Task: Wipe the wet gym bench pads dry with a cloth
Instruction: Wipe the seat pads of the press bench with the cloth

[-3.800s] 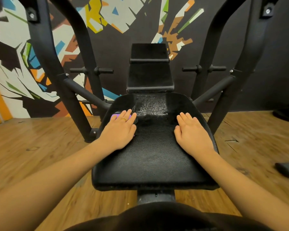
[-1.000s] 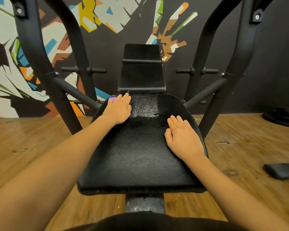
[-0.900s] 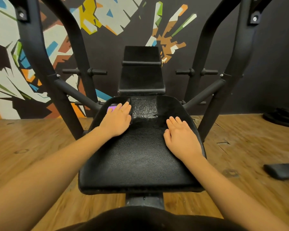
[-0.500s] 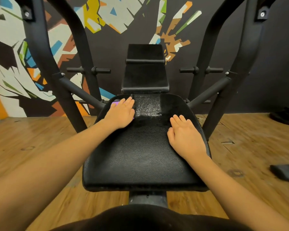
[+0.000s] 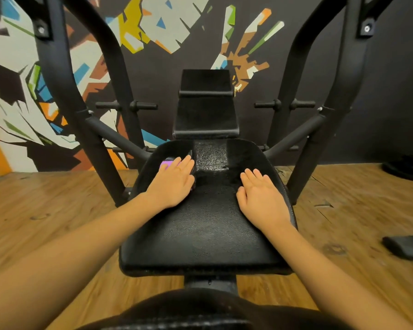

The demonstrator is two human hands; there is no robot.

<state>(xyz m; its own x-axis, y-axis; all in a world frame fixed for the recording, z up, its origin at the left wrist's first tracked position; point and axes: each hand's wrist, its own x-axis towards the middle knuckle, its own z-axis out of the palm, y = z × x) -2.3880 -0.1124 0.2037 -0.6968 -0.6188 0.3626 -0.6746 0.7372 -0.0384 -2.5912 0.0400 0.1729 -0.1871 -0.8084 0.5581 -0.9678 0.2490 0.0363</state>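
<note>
Right now my left hand (image 5: 174,184) lies flat, fingers straight, pressing a purple cloth (image 5: 165,164) onto the far left of the black seat pad (image 5: 200,236); the hand hides most of the cloth. My right hand (image 5: 264,201) rests flat on the pad's right side, holding nothing. Between and beyond them a wet patch (image 5: 211,156) glistens. Black frame posts (image 5: 65,96) flank the surface, the back pad (image 5: 206,113) rises behind, and a dark slab (image 5: 408,246) lies on the wooden floor (image 5: 45,210) at right.

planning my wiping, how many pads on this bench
2: the seat pad nearest, under the left hand and right hand, and the back pad upright behind it. More could lie outside the frame.
</note>
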